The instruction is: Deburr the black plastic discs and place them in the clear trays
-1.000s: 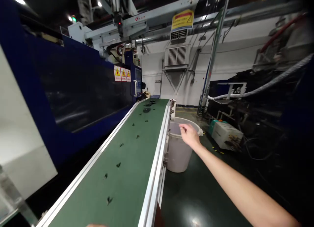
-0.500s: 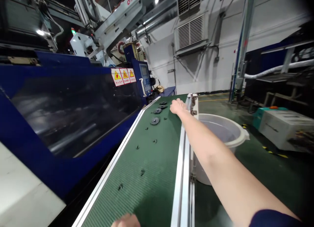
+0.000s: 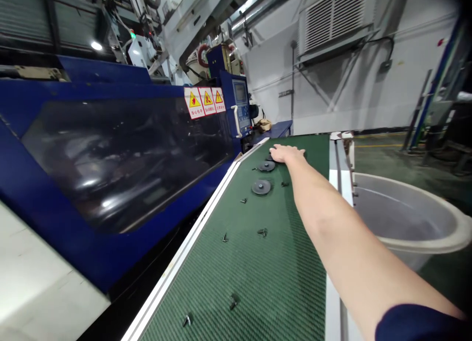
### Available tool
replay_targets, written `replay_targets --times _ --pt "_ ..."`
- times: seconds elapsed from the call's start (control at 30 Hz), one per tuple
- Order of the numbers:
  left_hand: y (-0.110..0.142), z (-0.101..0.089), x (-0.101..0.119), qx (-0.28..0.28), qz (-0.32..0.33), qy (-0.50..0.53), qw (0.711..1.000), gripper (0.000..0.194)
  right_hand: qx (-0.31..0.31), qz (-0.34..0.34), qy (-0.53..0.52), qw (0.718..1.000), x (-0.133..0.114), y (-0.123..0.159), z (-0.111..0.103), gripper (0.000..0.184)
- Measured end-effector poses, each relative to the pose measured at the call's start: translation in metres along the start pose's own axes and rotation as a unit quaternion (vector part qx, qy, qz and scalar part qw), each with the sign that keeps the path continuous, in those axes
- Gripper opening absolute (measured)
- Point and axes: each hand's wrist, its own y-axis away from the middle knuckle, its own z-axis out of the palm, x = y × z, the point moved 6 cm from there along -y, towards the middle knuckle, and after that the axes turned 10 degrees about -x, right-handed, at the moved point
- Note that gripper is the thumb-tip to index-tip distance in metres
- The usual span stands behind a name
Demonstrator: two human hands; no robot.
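Observation:
My right hand (image 3: 288, 153) reaches over the far part of a green conveyor belt (image 3: 273, 272), palm down with its fingers apart. Just under its left side shows the edge of a dark round plastic part (image 3: 270, 158); whether the fingers touch it is hard to tell. Closer to me lie two more grey-black discs, one flat disc (image 3: 266, 166) and a nearer disc with a small centre hub (image 3: 261, 186). Several small dark plastic bits, such as this scrap (image 3: 262, 232), are scattered along the belt. My left hand is out of view.
White metal rails (image 3: 199, 235) edge the belt. To its right stands a large white tub (image 3: 409, 213). Along the left runs a blue machine (image 3: 129, 159) with warning labels (image 3: 204, 102) and a control panel (image 3: 241, 105). A blue table (image 3: 282, 129) stands beyond the belt.
My right hand has moved from the right rail leftward over the discs, and its fingers have spread. My left hand has left the bottom of the view. The camera has come closer to the belt.

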Motion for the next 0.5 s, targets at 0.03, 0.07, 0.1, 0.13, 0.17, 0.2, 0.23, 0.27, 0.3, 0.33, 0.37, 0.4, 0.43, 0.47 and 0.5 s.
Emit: replay_targets --times 0.03,0.07,0.1,0.13,0.17,0.2,0.23,0.27,0.3,0.33,0.37,0.4,0.43,0.47,0.5 --pt "-0.002 -0.004 0.007 0.003 0.009 -0.005 1.0 0.063 -0.001 -0.014 -0.001 1.0 -0.001 -0.003 0.0 0.056" --pt "-0.001 -0.007 0.015 0.011 0.022 -0.011 1.0 0.062 0.003 -0.026 -0.003 1.0 -0.002 -0.004 -0.001 0.05" --pt "0.003 -0.009 0.023 0.025 0.039 -0.018 0.999 0.064 0.014 -0.035 -0.006 0.999 -0.002 -0.005 -0.002 0.046" --pt "0.01 -0.006 0.032 0.034 0.055 -0.027 0.998 0.067 0.03 -0.041 -0.01 0.999 -0.002 -0.004 -0.004 0.043" --pt "0.02 -0.002 0.043 0.045 0.075 -0.035 0.996 0.071 0.048 -0.046 -0.015 0.998 -0.002 -0.002 -0.005 0.041" --pt "0.034 0.003 0.056 0.068 0.102 -0.043 0.992 0.072 0.066 -0.052 -0.02 0.996 -0.002 0.0 -0.006 0.04" --pt "0.048 0.009 0.071 0.082 0.123 -0.052 0.988 0.068 0.081 -0.058 -0.025 0.995 -0.002 0.002 -0.006 0.039" --pt "0.063 0.014 0.091 0.109 0.15 -0.063 0.981 0.064 0.095 -0.068 -0.03 0.993 -0.003 0.004 -0.007 0.037" --pt "0.077 0.016 0.116 0.14 0.181 -0.073 0.971 0.058 0.107 -0.077 -0.035 0.991 -0.004 0.007 -0.007 0.035" --pt "0.089 0.014 0.146 0.176 0.216 -0.083 0.957 0.051 0.12 -0.086 -0.038 0.988 -0.005 0.01 -0.008 0.034" --pt "0.099 0.007 0.181 0.24 0.26 -0.103 0.93 0.04 0.133 -0.096 -0.041 0.986 -0.006 0.013 -0.009 0.033" --pt "0.112 -0.005 0.221 0.354 0.309 -0.165 0.867 0.032 0.144 -0.105 -0.044 0.983 -0.007 0.016 -0.011 0.033" --pt "0.115 -0.017 0.257 0.429 0.317 -0.205 0.821 0.025 0.153 -0.115 -0.048 0.98 -0.008 0.018 -0.012 0.034" --pt "0.109 -0.031 0.289 0.473 0.31 -0.211 0.797 0.021 0.158 -0.124 -0.053 0.978 -0.009 0.021 -0.013 0.034" --pt "0.099 -0.045 0.318 0.502 0.299 -0.209 0.784 0.023 0.16 -0.132 -0.059 0.977 -0.009 0.022 -0.014 0.033"
